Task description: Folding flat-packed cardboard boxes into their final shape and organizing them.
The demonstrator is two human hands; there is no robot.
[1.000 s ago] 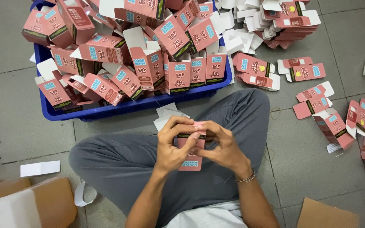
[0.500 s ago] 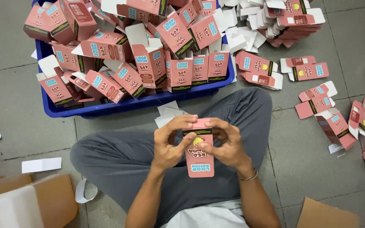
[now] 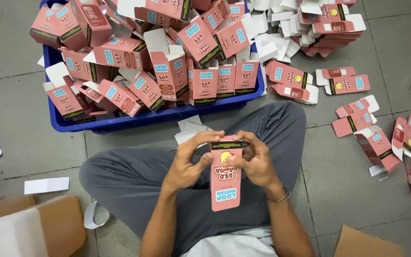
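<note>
I sit cross-legged on a grey tiled floor. Both hands hold one small pink carton over my lap, its long printed face turned up toward me. My left hand grips its left upper edge, thumb on the front face. My right hand clasps the upper right side, fingers curled over the carton's far end. A bangle sits on my right wrist.
A blue plastic crate heaped with folded pink cartons stands just beyond my knees. A stack of flat carton blanks lies at the far right, with loose blanks scattered on the right. Brown cardboard pieces lie at the lower left and lower right.
The carton has been turned from end-on to lengthwise, so its long printed face now shows. My hands stayed over my lap, fingers shifting toward its far end.
</note>
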